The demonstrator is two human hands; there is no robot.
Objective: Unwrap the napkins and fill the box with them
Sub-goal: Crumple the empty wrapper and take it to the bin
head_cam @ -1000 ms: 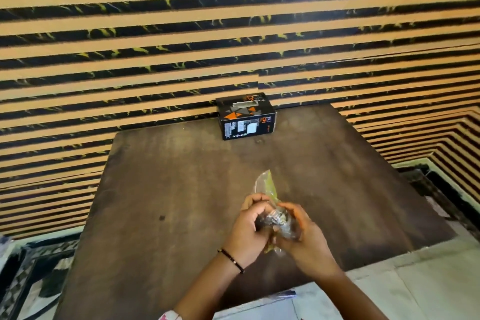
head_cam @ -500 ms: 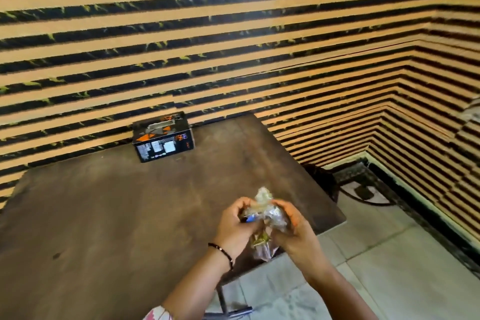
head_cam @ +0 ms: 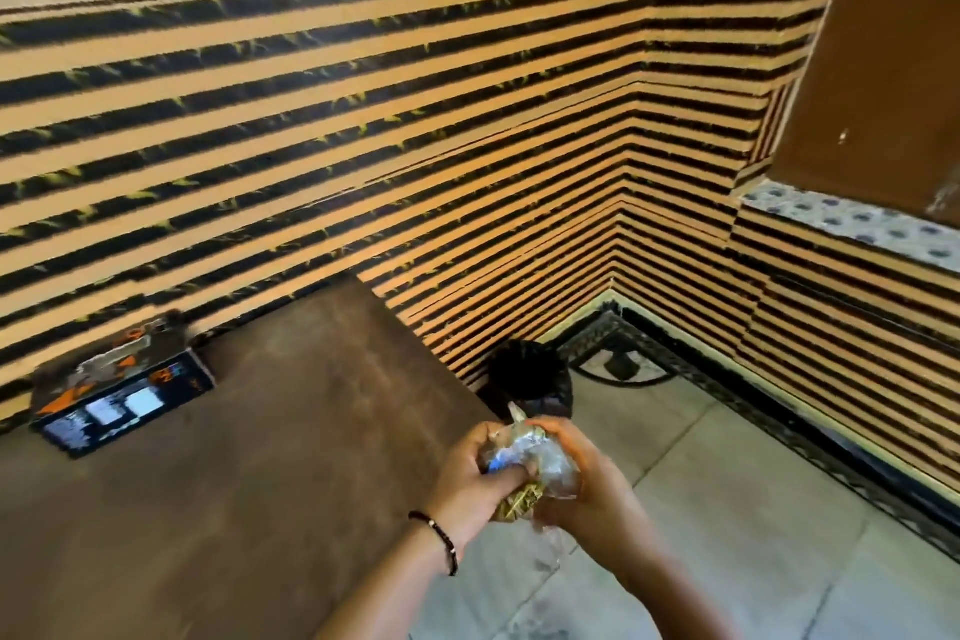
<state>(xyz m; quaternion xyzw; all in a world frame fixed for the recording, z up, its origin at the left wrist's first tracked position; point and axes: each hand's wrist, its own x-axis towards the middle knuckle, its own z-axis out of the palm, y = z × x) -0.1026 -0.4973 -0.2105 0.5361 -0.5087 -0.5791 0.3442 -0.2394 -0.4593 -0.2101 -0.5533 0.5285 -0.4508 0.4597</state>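
Left hand (head_cam: 470,476) and right hand (head_cam: 589,483) both curl fingers around a crumpled clear plastic wrapper (head_cam: 535,470), black-and-orange box (head_cam: 122,392) well apart.

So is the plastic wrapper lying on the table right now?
No, both the left hand and the right hand hold the plastic wrapper up, past the table edge.

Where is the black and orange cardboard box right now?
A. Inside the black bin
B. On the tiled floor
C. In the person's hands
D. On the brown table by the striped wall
D: the black and orange cardboard box sits on the brown table against the striped wall, well apart from the left hand and right hand, which hold only a crumpled clear plastic wrapper.
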